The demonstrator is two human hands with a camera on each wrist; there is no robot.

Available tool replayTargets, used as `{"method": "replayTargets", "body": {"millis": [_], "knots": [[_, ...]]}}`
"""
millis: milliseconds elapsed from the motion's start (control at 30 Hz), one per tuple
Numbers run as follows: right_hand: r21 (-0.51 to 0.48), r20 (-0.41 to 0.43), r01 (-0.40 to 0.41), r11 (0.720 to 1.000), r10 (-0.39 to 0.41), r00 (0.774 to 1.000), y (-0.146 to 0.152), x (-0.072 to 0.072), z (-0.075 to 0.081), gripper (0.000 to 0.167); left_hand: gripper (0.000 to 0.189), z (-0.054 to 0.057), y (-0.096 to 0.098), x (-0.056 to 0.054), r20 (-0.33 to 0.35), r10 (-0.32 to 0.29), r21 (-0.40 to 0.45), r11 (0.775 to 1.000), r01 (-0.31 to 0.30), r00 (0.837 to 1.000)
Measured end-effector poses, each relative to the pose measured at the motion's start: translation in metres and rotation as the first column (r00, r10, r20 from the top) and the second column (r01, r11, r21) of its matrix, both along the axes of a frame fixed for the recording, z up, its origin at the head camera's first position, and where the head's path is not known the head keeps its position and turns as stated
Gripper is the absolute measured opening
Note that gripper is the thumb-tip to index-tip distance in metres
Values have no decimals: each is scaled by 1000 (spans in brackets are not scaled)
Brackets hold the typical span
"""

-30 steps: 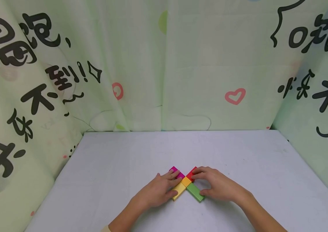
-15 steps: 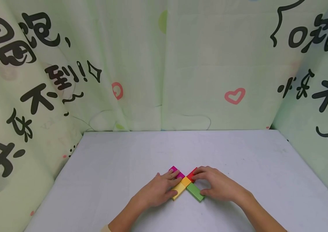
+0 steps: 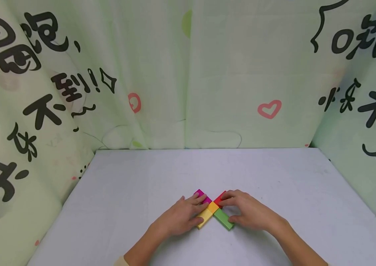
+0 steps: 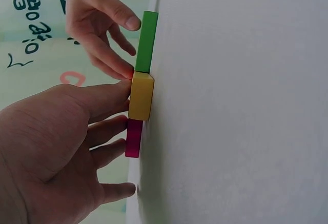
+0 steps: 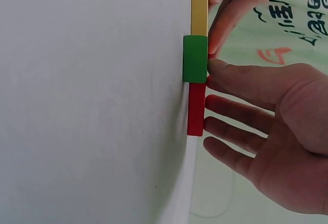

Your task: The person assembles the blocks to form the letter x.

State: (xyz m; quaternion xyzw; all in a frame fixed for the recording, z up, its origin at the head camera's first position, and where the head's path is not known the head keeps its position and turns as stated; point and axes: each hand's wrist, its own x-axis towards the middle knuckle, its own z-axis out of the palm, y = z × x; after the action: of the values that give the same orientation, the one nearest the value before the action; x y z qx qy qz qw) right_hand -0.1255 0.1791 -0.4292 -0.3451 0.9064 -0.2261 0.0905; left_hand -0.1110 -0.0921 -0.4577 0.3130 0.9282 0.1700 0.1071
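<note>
Five flat blocks lie in an X on the white table: magenta and red at the far ends, an orange square in the middle, yellow and green nearest me. My left hand rests on the left side, fingers on the magenta block and thumb against the yellow block. On the right side my right hand has its fingers on the red block and its thumb at the green block. Neither hand lifts a block.
Pale green printed curtains close off the table at the back and on both sides. The blocks sit near the front middle of the table.
</note>
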Motion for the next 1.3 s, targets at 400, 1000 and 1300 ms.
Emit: {"method": "replayTargets", "body": {"millis": [400,1000,1300], "knots": [[-8,50,13,1000,-12,999,1,0,2,52,57,-2,0,-3,-16,-21,7,1000,21,1000],[10,42,12,1000,-13,999,-7,4,1,58,56,0,-4,-4,-9,-53,35,998,53,999],[20,43,13,1000,-14,999,-9,6,1,59,54,-1,-6,-7,13,-57,53,997,56,998]]}}
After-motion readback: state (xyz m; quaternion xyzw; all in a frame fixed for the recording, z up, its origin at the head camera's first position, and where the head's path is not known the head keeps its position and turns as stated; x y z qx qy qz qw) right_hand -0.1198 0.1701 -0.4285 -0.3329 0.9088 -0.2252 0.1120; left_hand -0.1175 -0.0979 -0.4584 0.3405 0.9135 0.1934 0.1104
